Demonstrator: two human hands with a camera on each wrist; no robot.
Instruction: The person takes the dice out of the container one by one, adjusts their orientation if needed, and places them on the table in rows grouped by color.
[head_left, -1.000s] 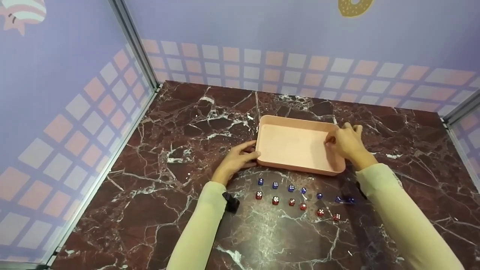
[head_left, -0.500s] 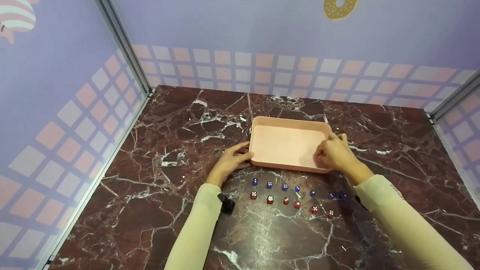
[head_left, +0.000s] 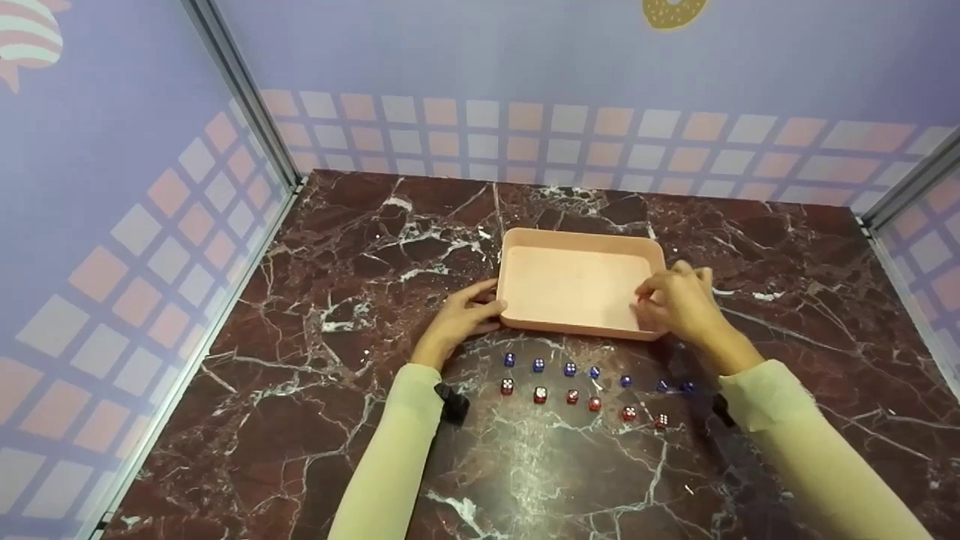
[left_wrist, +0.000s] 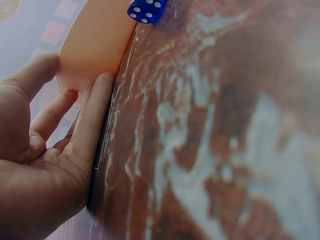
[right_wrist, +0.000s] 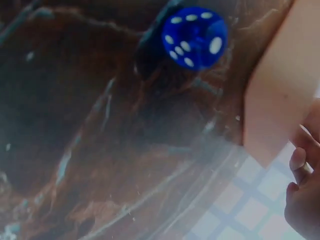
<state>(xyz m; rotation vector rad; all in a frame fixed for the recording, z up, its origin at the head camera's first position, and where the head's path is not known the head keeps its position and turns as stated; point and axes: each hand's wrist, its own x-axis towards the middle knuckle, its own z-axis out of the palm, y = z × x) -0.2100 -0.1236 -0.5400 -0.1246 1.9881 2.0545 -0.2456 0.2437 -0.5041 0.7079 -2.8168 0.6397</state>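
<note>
A peach-coloured shallow tray (head_left: 570, 285) lies on the dark marble table. At its left end my left hand (head_left: 461, 319) touches the outer wall and rim with thumb and outstretched fingers; the left wrist view shows this hand (left_wrist: 55, 130) against the tray's corner (left_wrist: 95, 45). Over the right end, my right hand (head_left: 682, 300) reaches inside, its fingertips pinching a small red die (head_left: 641, 298), mostly hidden. In the right wrist view, only part of the right hand (right_wrist: 305, 175) shows, beyond the tray wall (right_wrist: 280, 95).
In front of the tray, several blue dice (head_left: 570, 369) form a row, with several red dice (head_left: 572, 397) in a row nearer me. One blue die (right_wrist: 194, 38) is close to the right wrist camera. Patterned panels (head_left: 480, 135) enclose the table (head_left: 375, 300) at back and sides.
My right hand has come lower and nearer along the tray's right end, and red now shows at its fingertips. The left hand stays at the tray's left end. The head view has shifted slightly.
</note>
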